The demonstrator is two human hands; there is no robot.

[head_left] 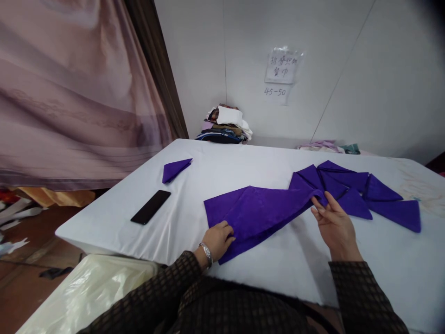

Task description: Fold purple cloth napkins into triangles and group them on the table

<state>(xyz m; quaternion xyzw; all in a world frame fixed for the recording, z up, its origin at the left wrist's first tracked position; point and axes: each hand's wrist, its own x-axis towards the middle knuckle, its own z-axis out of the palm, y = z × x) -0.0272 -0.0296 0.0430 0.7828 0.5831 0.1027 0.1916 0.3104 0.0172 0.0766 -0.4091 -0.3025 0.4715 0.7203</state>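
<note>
A purple cloth napkin [260,208] lies partly folded on the white-covered table [194,218], with its right end raised off the surface. At that raised end, my right hand [333,222] pinches the rolled corner between thumb and fingers. My left hand [218,240], a silver bangle at its wrist, has its fingers curled on the napkin's lower left edge and holds it down. Just beyond my right hand lie several folded purple napkins [387,188], overlapping one another. One more folded purple napkin [175,170] sits apart at the far left.
A black phone [150,207] lies on the table's left part. Against the wall are a stack of folded cloth [225,123] and a lower heap of fabric [325,146]. A plastic-covered surface [100,283] stands at lower left, beneath a hanging pink curtain [76,93].
</note>
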